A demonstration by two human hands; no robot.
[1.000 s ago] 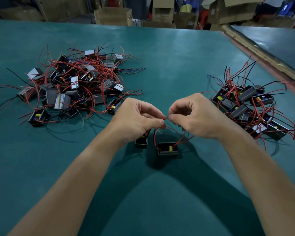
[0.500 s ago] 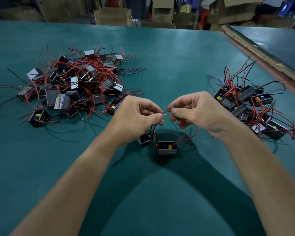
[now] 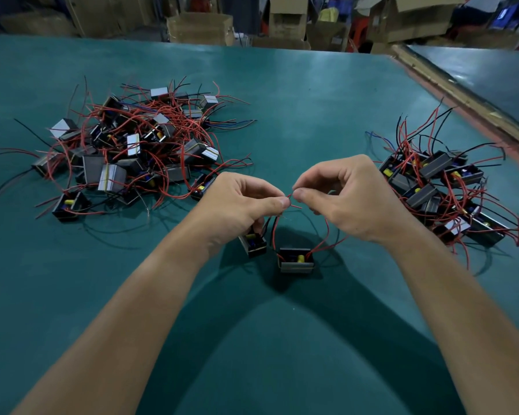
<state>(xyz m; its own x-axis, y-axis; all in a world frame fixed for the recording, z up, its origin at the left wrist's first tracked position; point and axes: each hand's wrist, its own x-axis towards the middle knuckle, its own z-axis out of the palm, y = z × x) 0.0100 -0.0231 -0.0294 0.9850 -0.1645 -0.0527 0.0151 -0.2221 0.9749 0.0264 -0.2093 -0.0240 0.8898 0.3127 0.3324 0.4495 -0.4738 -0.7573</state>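
Head view: both hands [image 3: 297, 205] pinch red wire ends [image 3: 289, 199] (fingertips nearly touching) above module [image 3: 296, 259]

2 hands: left hand [image 3: 240, 202], right hand [image 3: 351, 199]. 2 loose modules: left module [image 3: 253, 242], middle module [image 3: 295, 260], latter with 2 red leads [image 3: 289, 199]. 2 tangled heaps, left heap [image 3: 132, 151], right heap [image 3: 441, 187], too knotted for exact count.
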